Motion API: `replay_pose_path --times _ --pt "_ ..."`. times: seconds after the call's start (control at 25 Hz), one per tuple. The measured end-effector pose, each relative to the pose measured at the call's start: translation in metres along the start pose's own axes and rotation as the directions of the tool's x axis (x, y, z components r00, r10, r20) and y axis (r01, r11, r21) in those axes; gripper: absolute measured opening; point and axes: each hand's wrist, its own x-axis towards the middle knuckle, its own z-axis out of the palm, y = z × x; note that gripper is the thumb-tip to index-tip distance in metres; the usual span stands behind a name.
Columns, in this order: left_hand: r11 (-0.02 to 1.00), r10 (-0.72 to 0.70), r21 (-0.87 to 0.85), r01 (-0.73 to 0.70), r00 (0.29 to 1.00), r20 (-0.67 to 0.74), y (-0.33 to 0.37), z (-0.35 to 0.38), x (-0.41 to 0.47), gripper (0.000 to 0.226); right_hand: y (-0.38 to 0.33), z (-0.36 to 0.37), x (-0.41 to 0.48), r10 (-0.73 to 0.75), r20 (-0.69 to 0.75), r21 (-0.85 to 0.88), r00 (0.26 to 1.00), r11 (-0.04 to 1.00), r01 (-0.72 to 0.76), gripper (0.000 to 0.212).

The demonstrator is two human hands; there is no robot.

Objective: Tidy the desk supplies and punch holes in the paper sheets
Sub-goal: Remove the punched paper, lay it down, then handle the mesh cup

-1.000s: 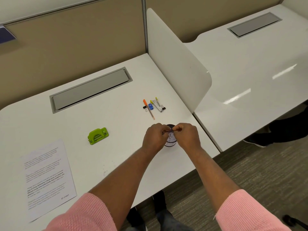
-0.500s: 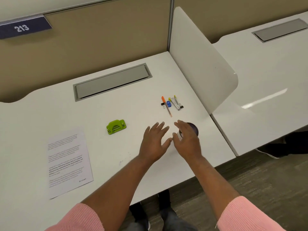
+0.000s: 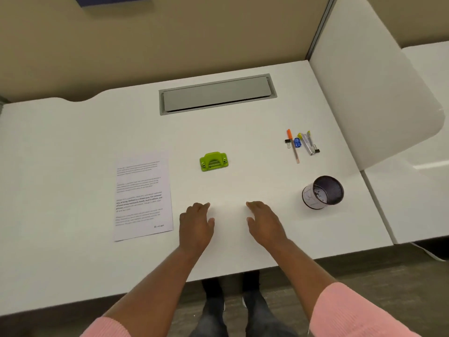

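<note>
A green hole punch (image 3: 214, 161) sits mid-desk. Left of it lies a printed paper sheet (image 3: 142, 197). At the right, a dark mesh pen cup (image 3: 322, 192) stands upright and looks empty. Behind the cup lie an orange pen (image 3: 293, 145), a blue sharpener (image 3: 297, 142), a small stapler (image 3: 307, 143) and black binder clips (image 3: 288, 143). My left hand (image 3: 195, 225) and my right hand (image 3: 265, 221) rest palm-down on the white desk (image 3: 73, 263) near its front edge, empty, fingers loosely apart. Both are clear of every object.
A grey cable-tray lid (image 3: 217, 94) is set into the desk at the back. A white divider panel (image 3: 369, 81) rises along the right edge, with another desk beyond. Tan partition walls (image 3: 170, 40) close off the back. My legs show below the front edge.
Both hands let go of the pen cup and drew back to the left, landing flat on the desk. The view swung left, so the cup now stands uncovered at the right.
</note>
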Motion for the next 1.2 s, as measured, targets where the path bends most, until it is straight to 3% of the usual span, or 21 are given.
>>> replay_pose_path --times 0.16,0.32,0.44,0.6,0.72,1.0,1.2 --pt "0.987 -0.1 -0.112 0.113 0.988 0.113 -0.022 0.009 -0.001 0.041 -0.023 0.024 0.016 0.0 0.06 -0.046 0.998 0.999 0.003 0.047" --pt "0.938 -0.155 -0.304 0.166 0.986 0.059 -0.023 0.015 0.01 0.031 -0.051 0.046 0.03 0.032 -0.003 0.076 0.999 0.997 -0.032 0.032" --pt "0.937 -0.121 -0.325 0.125 0.992 0.035 -0.019 0.014 0.03 0.032 -0.066 0.055 0.044 -0.012 -0.016 0.085 1.0 0.996 0.013 0.03" --pt "0.967 -0.001 -0.253 0.018 0.998 0.068 -0.021 0.011 0.045 0.037 -0.065 0.048 0.045 -0.04 -0.127 -0.042 0.991 0.999 0.035 0.042" --pt "0.985 0.081 -0.161 -0.068 0.994 0.073 -0.024 0.012 0.046 0.027 -0.063 0.048 0.04 -0.067 -0.045 -0.177 0.997 0.982 0.058 0.046" --pt "0.98 0.194 0.033 -0.195 0.98 0.034 -0.021 0.014 0.04 0.026 -0.063 0.057 0.033 -0.118 0.01 -0.213 0.993 0.97 0.117 0.026" --pt "0.973 0.215 0.074 -0.218 0.975 0.048 -0.013 0.01 0.039 0.023 -0.068 0.051 0.04 -0.137 0.103 -0.239 0.985 0.958 0.158 0.036"
